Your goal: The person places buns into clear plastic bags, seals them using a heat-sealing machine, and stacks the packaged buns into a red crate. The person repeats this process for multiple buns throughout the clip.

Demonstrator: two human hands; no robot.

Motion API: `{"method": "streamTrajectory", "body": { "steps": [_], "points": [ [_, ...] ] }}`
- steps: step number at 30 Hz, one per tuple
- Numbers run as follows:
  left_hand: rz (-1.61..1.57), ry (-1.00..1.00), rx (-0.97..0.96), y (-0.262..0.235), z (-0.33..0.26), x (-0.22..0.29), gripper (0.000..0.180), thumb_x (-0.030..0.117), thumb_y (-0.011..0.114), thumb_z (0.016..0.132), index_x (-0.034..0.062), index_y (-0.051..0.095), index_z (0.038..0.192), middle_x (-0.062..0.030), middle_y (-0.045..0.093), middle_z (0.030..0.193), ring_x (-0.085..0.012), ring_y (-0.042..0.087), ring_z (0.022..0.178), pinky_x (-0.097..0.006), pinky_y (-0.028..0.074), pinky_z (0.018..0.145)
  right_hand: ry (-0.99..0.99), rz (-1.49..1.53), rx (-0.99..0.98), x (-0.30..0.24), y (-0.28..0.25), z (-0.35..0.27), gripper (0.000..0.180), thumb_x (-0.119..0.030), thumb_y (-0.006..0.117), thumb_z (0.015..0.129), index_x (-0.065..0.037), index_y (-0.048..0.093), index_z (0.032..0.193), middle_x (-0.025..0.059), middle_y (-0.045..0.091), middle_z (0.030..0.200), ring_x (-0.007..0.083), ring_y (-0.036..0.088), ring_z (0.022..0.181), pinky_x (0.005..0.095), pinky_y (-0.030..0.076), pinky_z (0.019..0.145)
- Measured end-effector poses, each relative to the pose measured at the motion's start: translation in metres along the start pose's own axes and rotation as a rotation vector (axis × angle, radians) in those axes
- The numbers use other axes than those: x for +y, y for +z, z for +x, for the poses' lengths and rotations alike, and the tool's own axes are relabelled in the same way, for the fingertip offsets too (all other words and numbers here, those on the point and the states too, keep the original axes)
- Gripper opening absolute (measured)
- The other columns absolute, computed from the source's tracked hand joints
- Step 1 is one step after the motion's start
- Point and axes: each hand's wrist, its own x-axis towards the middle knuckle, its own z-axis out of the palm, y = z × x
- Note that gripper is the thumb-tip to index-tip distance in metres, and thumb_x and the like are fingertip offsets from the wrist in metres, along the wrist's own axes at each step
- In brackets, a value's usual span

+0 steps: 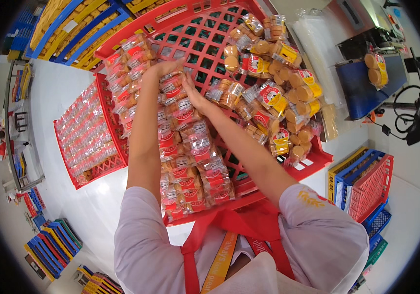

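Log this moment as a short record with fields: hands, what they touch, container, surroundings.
left hand: flat on the clear packs of biscuits, no closed grip seen
right hand: pressed against the same rows, fingers spread
packs: stacked in neat rows, red labels
container: red crate, lattice floor showing
loose heap: yellow-labelled packs piled at crate's right
left side: second red crate, filled
right side: blue conveyor carrying one pack

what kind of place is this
Probably a bakery or snack packing floor. Both hands, left hand and right hand, line up wrapped biscuit packs in a red plastic crate. Stacked crates stand nearby, and a blue conveyor carries more packs.
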Motion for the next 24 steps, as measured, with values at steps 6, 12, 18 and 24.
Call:
{"method": "streamTrajectory", "body": {
  "steps": [6,12,18,24],
  "points": [
    [0.3,0.096,0.756,0.051,0.019,-0.042,0.072,0.064,0.031,0.089,0.0059,0.058,0.121,-0.0226,0.047,0.123,-0.039,0.043,0.114,-0.052,0.031,0.097,-0.303,-1.099,0.623,-0.078,-0.086,-0.003,0.062,-0.032,0.071,0.075,-0.001,0.043,0.121,0.0259,0.049,0.117,0.0387,0.048,0.106,0.0476,0.041,0.086],
    [0.39,0.69,1.066,0.061,-0.047,0.046,0.094,0.018,0.079,0.067,0.0059,0.025,0.143,-0.0175,0.044,0.128,-0.0381,0.038,0.123,-0.055,0.021,0.108,-0.181,-1.102,0.195,-0.083,-0.135,0.013,0.063,-0.012,0.063,0.076,-0.003,0.028,0.128,0.0267,0.063,0.092,0.0409,0.063,0.087,0.0515,0.049,0.073],
    [0.059,0.813,0.73,0.053,-0.055,0.087,0.098,0.008,0.082,0.061,0.009,0.028,0.143,-0.0159,0.054,0.124,-0.0336,0.053,0.113,-0.043,0.038,0.1,-0.302,-0.832,0.121,-0.177,-0.144,-0.02,0.064,-0.023,0.077,0.068,-0.004,0.043,0.119,0.0183,0.065,0.096,0.0367,0.064,0.085,0.0449,0.052,0.072],
    [-0.597,0.766,0.474,0.025,0.009,0.037,0.059,0.016,0.084,0.066,0.0054,0.057,0.118,-0.0046,0.064,0.106,-0.0124,0.061,0.093,-0.03,0.051,0.078,0.202,-1.68,0.512,-0.114,-0.273,-0.027,0.055,-0.027,0.075,0.071,-0.006,0.052,0.117,0.0172,0.066,0.095,0.035,0.064,0.09,0.0431,0.051,0.078]
  ]
}}
